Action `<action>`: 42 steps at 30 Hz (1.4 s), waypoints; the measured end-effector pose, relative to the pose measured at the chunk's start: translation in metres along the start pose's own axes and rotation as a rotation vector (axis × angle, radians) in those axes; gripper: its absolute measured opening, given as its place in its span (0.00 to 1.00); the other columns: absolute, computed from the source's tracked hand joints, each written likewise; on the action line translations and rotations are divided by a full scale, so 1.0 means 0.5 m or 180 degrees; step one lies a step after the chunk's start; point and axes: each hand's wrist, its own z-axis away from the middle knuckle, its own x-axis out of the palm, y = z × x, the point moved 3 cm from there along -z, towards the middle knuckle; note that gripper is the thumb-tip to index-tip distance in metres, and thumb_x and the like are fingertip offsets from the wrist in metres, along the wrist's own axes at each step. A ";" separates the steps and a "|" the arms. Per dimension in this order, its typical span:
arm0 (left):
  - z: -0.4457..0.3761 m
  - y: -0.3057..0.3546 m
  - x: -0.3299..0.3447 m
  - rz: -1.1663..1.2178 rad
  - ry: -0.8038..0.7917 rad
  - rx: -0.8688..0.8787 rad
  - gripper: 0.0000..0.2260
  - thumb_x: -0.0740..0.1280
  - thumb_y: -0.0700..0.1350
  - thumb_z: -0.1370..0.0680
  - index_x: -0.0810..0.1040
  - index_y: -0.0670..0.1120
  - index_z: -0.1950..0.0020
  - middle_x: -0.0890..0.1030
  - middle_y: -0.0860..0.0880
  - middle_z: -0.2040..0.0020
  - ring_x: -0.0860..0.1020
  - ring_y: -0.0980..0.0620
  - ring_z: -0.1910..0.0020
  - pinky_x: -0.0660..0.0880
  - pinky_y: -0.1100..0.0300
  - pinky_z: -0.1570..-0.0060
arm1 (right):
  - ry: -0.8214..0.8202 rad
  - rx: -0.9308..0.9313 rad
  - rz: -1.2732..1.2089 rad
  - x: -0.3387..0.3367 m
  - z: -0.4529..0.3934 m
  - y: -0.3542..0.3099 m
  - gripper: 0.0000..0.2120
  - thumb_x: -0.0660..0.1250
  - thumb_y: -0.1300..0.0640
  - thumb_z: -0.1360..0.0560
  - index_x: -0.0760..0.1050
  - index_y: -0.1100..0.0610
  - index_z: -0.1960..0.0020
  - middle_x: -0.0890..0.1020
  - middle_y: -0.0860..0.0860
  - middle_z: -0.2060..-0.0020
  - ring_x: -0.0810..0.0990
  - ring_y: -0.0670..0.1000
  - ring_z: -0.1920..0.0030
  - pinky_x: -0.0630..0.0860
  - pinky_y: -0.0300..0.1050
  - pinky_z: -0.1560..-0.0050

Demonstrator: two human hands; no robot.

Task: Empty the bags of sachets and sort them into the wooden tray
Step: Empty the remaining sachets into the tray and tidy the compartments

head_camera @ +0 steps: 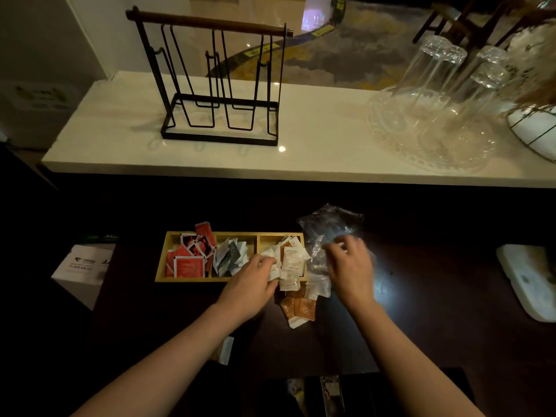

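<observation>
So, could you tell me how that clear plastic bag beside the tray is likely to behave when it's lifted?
The clear plastic bag looks crumpled and thin, so it would probably flop and fold rather than hold shape. It appears nearly empty, so likely very light. Its glossy film may slip in the right hand, which touches its near edge.

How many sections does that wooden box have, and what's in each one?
3. The wooden tray has a left compartment holding red sachets, a middle compartment holding grey-green and white ones, and a right compartment holding white and brown ones, partly hidden by the left hand.
</observation>
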 end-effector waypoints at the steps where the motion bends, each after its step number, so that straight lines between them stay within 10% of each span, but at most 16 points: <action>1: 0.002 -0.002 0.006 0.0022 -0.0058 -0.0031 0.23 0.63 0.49 0.21 0.63 0.50 0.28 0.66 0.50 0.30 0.71 0.50 0.35 0.72 0.56 0.40 | -0.0233 -0.0104 -0.0348 0.011 0.004 -0.025 0.11 0.69 0.56 0.27 0.78 0.52 0.45 0.77 0.52 0.48 0.77 0.52 0.52 0.77 0.45 0.56; 9: -0.013 -0.005 0.057 0.0477 -0.0624 -0.0332 0.35 0.67 0.47 0.23 0.50 0.48 0.22 0.47 0.47 0.21 0.51 0.47 0.22 0.57 0.55 0.28 | -0.1567 0.0440 -0.1120 0.091 -0.009 -0.077 0.28 0.67 0.45 0.26 0.64 0.47 0.28 0.69 0.58 0.33 0.70 0.58 0.35 0.70 0.51 0.37; 17: -0.067 -0.010 0.054 -0.0061 -0.0277 -0.0269 0.39 0.72 0.50 0.27 0.52 0.47 0.23 0.58 0.47 0.24 0.58 0.46 0.26 0.64 0.52 0.30 | -0.1273 0.0237 -0.1159 0.095 -0.059 -0.112 0.23 0.67 0.62 0.28 0.72 0.58 0.34 0.74 0.58 0.42 0.75 0.57 0.42 0.71 0.42 0.42; 25: -0.065 0.000 0.069 -0.0597 -0.0366 -0.0197 0.53 0.74 0.61 0.34 0.41 0.52 0.23 0.45 0.41 0.22 0.51 0.39 0.25 0.63 0.47 0.30 | -0.1614 -0.0109 -0.1065 0.109 -0.110 -0.141 0.19 0.64 0.61 0.25 0.74 0.58 0.35 0.76 0.58 0.43 0.78 0.60 0.44 0.74 0.50 0.44; 34: -0.084 0.000 0.055 -0.0597 0.0048 -0.0249 0.41 0.73 0.56 0.30 0.54 0.48 0.25 0.54 0.44 0.25 0.59 0.42 0.27 0.67 0.51 0.33 | -0.1676 0.0559 -0.2245 0.102 -0.104 -0.093 0.15 0.62 0.63 0.23 0.76 0.54 0.37 0.83 0.55 0.51 0.82 0.55 0.53 0.77 0.46 0.54; 42: -0.076 0.002 0.037 -0.0515 0.0098 -0.0049 0.38 0.74 0.51 0.30 0.57 0.48 0.27 0.59 0.44 0.30 0.69 0.43 0.35 0.75 0.51 0.41 | -0.1481 0.0525 -0.1454 0.099 -0.080 -0.053 0.13 0.64 0.63 0.24 0.78 0.56 0.41 0.83 0.54 0.48 0.82 0.52 0.49 0.73 0.39 0.52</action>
